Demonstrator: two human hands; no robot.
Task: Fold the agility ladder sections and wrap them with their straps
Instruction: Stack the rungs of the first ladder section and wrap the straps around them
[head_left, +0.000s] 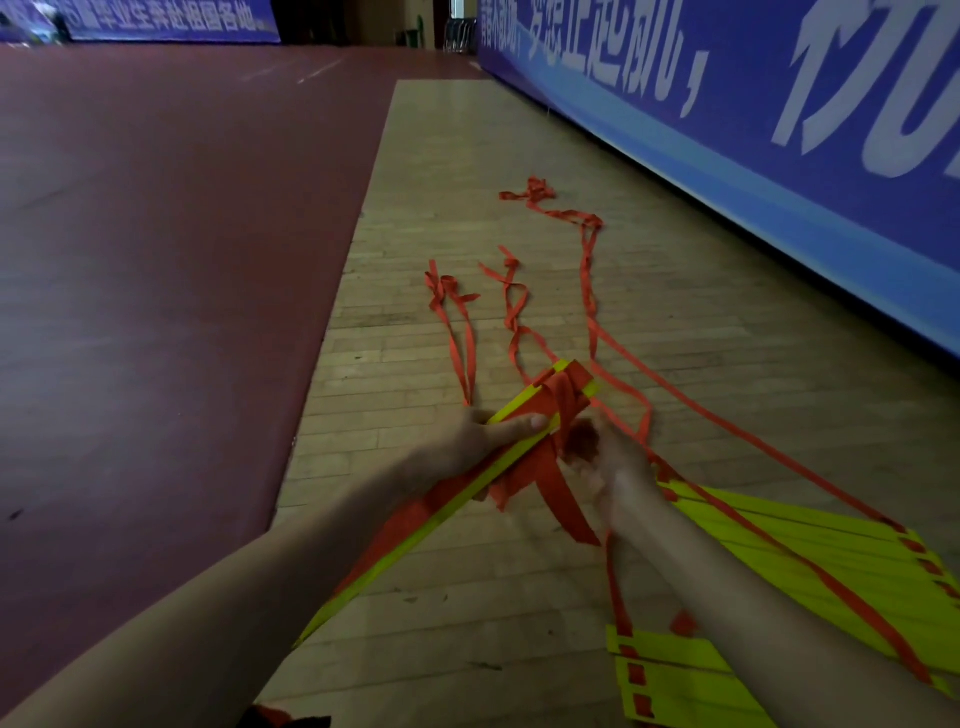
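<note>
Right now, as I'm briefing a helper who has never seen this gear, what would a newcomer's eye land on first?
The bundle of folded yellow rungs at centre, gripped by the left hand, its far end bound in red strap that the right hand holds. Beyond it, loose straps trail knotted over the wooden floor, and a fan of yellow rungs lies at lower right. A blue banner runs along the right.

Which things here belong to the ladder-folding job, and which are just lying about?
In the job: stacked yellow plastic rungs, orange fabric strap wrapped round them, loose orange straps trailing, fanned yellow rungs.
Not: blue wall banner, maroon floor covering.
</note>
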